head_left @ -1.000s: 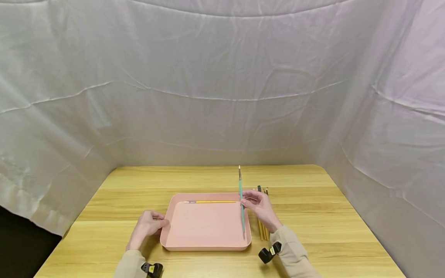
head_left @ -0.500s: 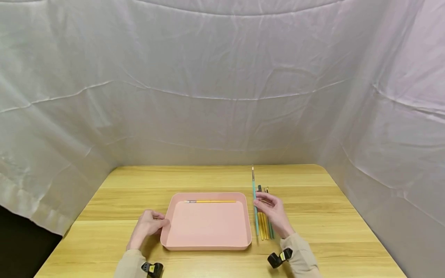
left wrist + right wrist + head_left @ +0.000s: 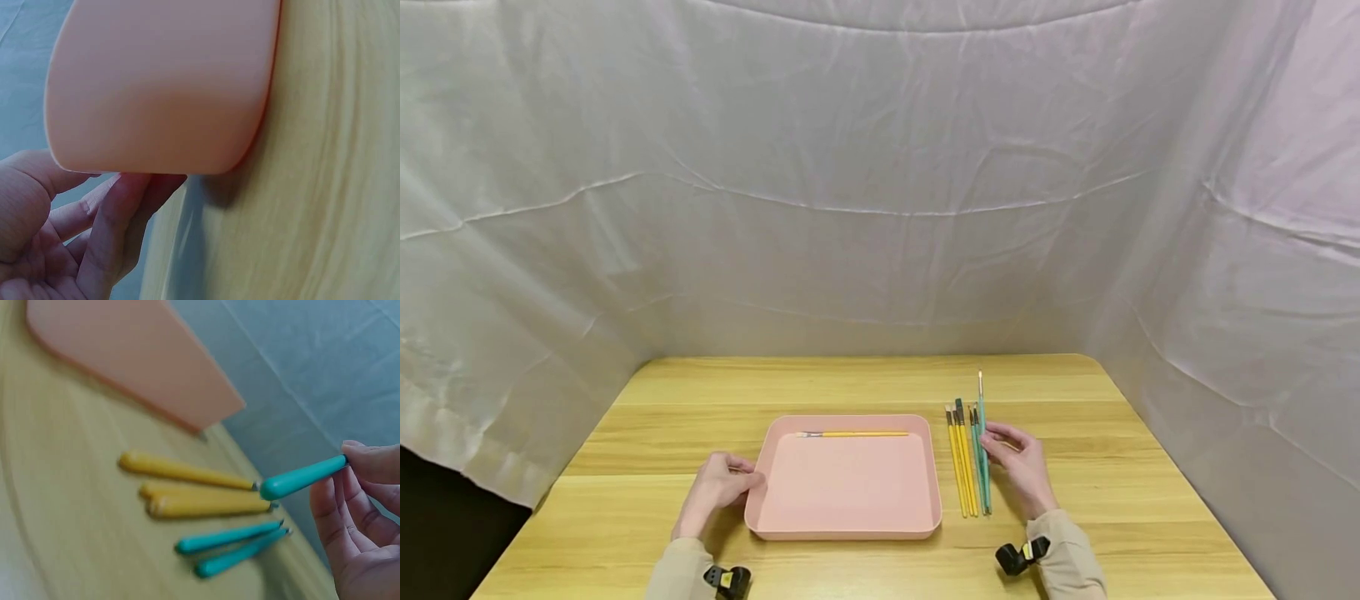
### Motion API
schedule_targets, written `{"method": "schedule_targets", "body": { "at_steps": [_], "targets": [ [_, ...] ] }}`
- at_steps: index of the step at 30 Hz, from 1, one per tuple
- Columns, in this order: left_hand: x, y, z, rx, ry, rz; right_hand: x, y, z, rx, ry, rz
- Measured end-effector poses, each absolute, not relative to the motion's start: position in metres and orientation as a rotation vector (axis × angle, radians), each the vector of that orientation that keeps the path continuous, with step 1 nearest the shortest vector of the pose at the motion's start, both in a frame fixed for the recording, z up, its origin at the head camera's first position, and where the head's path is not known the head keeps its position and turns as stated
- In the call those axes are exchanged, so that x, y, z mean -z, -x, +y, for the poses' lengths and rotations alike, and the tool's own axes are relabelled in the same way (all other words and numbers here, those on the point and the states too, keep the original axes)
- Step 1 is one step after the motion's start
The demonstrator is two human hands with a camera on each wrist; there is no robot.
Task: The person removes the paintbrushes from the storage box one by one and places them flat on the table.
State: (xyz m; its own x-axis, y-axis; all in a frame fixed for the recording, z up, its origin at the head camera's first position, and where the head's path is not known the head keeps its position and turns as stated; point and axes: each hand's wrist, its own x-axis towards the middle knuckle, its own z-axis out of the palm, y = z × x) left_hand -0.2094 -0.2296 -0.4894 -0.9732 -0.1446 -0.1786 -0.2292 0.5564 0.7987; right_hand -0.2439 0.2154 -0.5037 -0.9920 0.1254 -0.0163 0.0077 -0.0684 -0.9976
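My right hand (image 3: 1021,462) pinches a teal-handled paintbrush (image 3: 300,477) between thumb and fingers, and the right wrist view shows it raised above the table. Under and left of it lie two more teal paintbrushes (image 3: 244,552) and, beside them, three yellow paintbrushes (image 3: 957,458), roughly side by side. At the middle stands a shallow pink tray (image 3: 850,496). One yellow paintbrush (image 3: 865,433) lies crosswise in it along the far side. My left hand (image 3: 718,486) grips the tray's left rim, thumb on top; in the left wrist view its fingertips meet the tray's edge.
All this is on a wooden table (image 3: 1112,467). A pale grey curtain (image 3: 880,250) hangs behind the table and along both sides. Each wrist carries a small black camera, such as the right camera (image 3: 1015,558).
My right hand has moved right with the teal paintbrush, from over the tray's right edge to the right side of the loose brushes. My left hand and the tray have stayed put.
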Motion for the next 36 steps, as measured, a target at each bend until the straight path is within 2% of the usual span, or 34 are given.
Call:
{"method": "schedule_targets", "body": {
  "at_steps": [11, 24, 36],
  "targets": [
    [0.491, 0.209, -0.229, -1.420, 0.343, 2.665, 0.520, 0.251, 0.238, -1.955, 0.254, -2.324],
    [0.489, 0.209, -0.228, -1.421, 0.346, 2.663, 0.529, 0.256, 0.240, -1.497, 0.187, -2.576],
    [0.488, 0.208, -0.228, -1.404, 0.324, 2.697, 0.527, 0.255, 0.239, -1.408, 0.191, -2.642]
  ]
}}
